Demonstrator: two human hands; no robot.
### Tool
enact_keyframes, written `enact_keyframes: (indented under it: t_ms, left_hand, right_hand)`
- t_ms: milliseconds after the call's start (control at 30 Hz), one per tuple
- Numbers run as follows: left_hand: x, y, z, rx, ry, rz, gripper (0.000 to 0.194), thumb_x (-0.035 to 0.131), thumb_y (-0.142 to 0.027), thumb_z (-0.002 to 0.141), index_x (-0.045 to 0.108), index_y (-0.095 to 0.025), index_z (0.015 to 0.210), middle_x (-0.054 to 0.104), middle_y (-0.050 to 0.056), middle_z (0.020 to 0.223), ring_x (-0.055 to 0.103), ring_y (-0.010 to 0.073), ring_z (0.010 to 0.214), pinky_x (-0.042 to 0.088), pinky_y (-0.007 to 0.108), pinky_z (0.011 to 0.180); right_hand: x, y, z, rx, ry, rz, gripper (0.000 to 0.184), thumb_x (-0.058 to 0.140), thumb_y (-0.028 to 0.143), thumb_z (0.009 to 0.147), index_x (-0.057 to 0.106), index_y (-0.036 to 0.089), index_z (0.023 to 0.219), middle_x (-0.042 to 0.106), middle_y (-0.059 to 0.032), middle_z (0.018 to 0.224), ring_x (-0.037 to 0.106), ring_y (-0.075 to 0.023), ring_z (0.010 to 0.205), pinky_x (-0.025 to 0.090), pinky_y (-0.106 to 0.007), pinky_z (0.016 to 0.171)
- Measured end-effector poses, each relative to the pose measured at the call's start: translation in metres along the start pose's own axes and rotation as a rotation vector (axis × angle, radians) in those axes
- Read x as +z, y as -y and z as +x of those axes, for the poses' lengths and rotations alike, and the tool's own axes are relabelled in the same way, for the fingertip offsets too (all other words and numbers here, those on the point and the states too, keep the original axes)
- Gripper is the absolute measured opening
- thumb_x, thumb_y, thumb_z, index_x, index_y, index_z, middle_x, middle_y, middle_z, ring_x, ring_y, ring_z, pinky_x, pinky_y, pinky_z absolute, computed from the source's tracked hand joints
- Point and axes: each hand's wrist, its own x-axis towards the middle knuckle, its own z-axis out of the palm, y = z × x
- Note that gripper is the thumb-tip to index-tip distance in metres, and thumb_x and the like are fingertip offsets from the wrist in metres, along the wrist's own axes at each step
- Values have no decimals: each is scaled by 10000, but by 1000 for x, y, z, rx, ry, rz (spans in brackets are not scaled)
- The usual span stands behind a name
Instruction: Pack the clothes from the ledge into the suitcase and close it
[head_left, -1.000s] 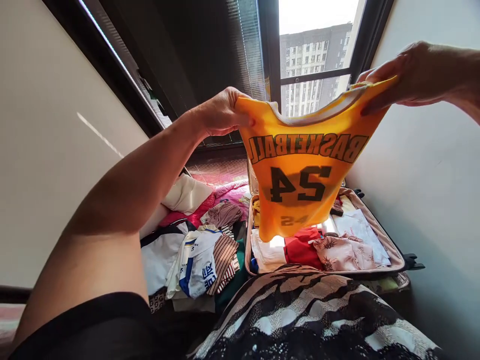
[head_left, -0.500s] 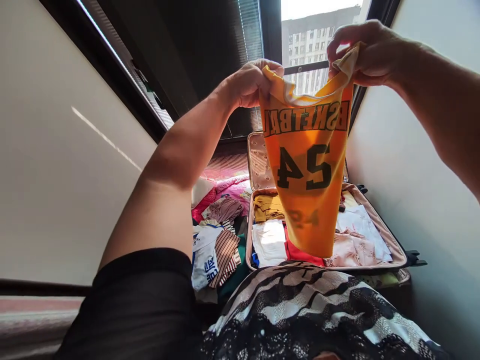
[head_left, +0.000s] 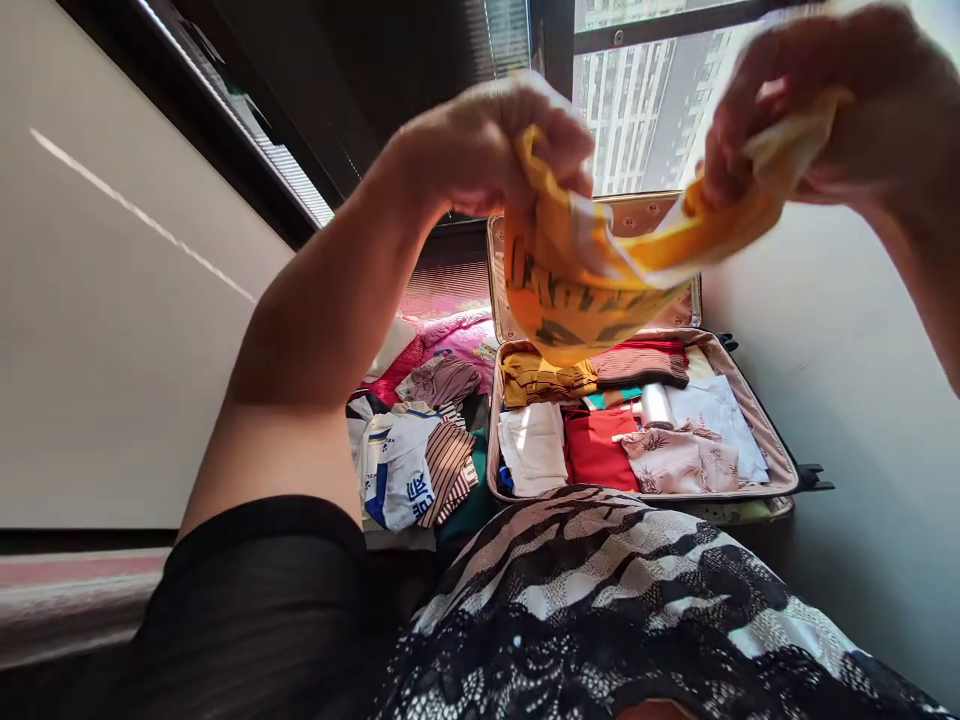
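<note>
One yellow shirt (head_left: 592,310) hangs over the one open suitcase (head_left: 774,452); two hands, the left hand (head_left: 510,140) and the right hand (head_left: 832,95), clamp its upper edge, apart from each other. Inside the suitcase lie one red cloth (head_left: 604,448) and one silver cylinder (head_left: 657,405); left of it, one clothes heap (head_left: 409,475).

— Daylight pours through the window (head_left: 637,115), hazy glare right beside the right hand (head_left: 840,115)!
— And that hand's blurred, the left hand (head_left: 510,140) too, the yellow jersey (head_left: 574,300) smeared between them!
— Bright streak (head_left: 142,214) across the pale wall (head_left: 127,380)!
— Black sleeve (head_left: 262,600) deep in shadow, wide-angle stretch toward the edges!
</note>
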Motion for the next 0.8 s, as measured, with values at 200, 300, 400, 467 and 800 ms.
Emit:
enact_keyframes:
  t_ms: [200,300,400,467,800]
  left_hand:
    - [143,67,-105,-128,499,-312,321,620,114,599,555,-193,666,805,-11,861,663,118,730,537,209,687]
    - [201,120,-147,-207,421,-564,265,618,23,644,486,-204,675,834,39,1050,691,157,898,549,261,820]
    - [239,165,-173,-352,366,-746,249,648,-86,692,437,-212,658,824,59,1065,707,201,1031,540,287,910]
    - [255,191,-181,-461,312,-822,286,704,-150,687,430,-212,635,806,63,1006,700,205,995,529,277,876]
    - [259,340,-115,-706,-722,-985,519,827,-67,602,623,-219,1054,736,120,1276,719,264,1169,588,373,1003]
  right_hand:
    - [75,-62,-145,273,601,199,252,699,402,1073,777,208,932,829,-45,903,779,-135,797,609,-206,722]
    - [113,-88,-194,520,666,348,148,681,321,1002,782,219,965,835,-57,1000,787,-192,922,623,-290,830]
    - [133,-110,-212,730,680,453,126,721,335,926,794,234,950,828,-67,1036,782,-239,987,625,-349,912]
    - [139,-133,-211,801,649,488,135,789,353,832,786,235,897,812,-64,998,764,-254,975,620,-357,912]
    - [184,-318,-149,1054,-73,444,229,726,226,693,638,253,903,691,15,856,583,-155,844,511,-267,817]
